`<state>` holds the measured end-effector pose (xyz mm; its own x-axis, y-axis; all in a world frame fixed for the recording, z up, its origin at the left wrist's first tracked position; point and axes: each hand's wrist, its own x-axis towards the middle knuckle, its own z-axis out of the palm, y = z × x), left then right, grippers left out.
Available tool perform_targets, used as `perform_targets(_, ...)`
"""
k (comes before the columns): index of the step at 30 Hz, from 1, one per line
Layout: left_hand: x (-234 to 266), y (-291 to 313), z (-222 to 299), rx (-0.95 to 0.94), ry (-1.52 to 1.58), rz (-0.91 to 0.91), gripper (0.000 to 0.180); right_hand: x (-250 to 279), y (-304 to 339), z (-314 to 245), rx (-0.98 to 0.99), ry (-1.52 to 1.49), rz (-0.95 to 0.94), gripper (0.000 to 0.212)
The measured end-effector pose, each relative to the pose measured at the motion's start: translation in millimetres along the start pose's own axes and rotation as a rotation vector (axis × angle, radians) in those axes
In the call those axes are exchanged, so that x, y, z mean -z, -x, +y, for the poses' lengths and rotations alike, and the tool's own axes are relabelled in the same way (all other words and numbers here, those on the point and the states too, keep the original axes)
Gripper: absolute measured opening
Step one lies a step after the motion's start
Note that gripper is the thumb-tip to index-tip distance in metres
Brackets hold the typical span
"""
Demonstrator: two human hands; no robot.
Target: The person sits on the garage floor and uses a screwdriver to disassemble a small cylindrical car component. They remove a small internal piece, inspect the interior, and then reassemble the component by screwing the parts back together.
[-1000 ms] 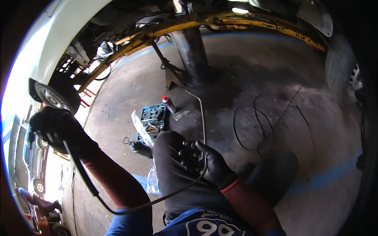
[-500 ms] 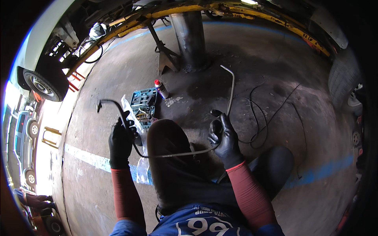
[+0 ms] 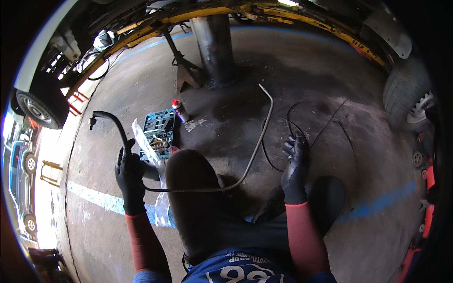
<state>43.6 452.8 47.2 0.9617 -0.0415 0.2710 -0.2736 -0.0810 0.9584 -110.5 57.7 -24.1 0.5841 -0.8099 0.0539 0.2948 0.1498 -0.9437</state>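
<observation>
My left hand (image 3: 129, 179), in a black glove, is closed around a long bent pipe (image 3: 203, 190). Above that hand the pipe's thick black hose end (image 3: 110, 118) curves over to a small fitting at the left. The thin grey part runs across above my knee, then bends upward to a free tip in front of me. To the right of the pipe and apart from it, my gloved right hand (image 3: 296, 167) is raised with its fingers loosely spread and holding nothing. Thin black cables or hoses (image 3: 321, 134) lie on the floor beyond it.
Left of centre lie an open tool case (image 3: 159, 121), a red-capped can (image 3: 179, 110) and clear plastic (image 3: 163, 207). Farther off stand a dark post (image 3: 213, 52) and a jack stand (image 3: 181, 61). Yellow lift arms (image 3: 165, 21) and a raised vehicle's wheels (image 3: 410, 101) hang overhead and alongside.
My right hand has let go of the pipe and moved right, its fingers opening. My left hand, still gripping the pipe, has shifted left and slightly down.
</observation>
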Motion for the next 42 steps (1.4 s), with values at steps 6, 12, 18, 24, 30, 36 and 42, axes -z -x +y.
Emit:
perform_targets(6, 7, -8, -8, -0.019, -0.093, -0.014, 0.042, 51, -20, -70, 0.545, 0.654, -0.175, 0.032)
perform_targets(12, 28, -6, -40, 0.122, -0.35, -0.004, 0.05, 272, -69, -57, 0.209, 0.746, 0.151, 0.022)
perform_targets(18, 5, -18, -69, 0.207, -0.231, -0.21, 0.054, 500, 8, 111, -0.388, 1.766, -0.09, 0.043)
perform_targets(24, -17, -42, -69, 0.277, -0.379, 0.012, 0.052, 533, 41, 152, -0.61, 1.567, 0.394, 0.068)
perform_targets(30, -42, -57, -70, 0.128, -0.571, -0.053, 0.052, 569, -34, 138, -0.518, 1.666, 0.595, 0.085)
perform_targets(36, -86, -18, -37, 0.26, -0.374, 0.03, 0.047, 585, 59, 203, -0.465, 1.634, 0.45, 0.085)
perform_targets(42, -120, -3, -6, 0.308, -0.004, 0.058, 0.04, 554, 204, 257, -0.41, 1.857, -0.304, 0.041)
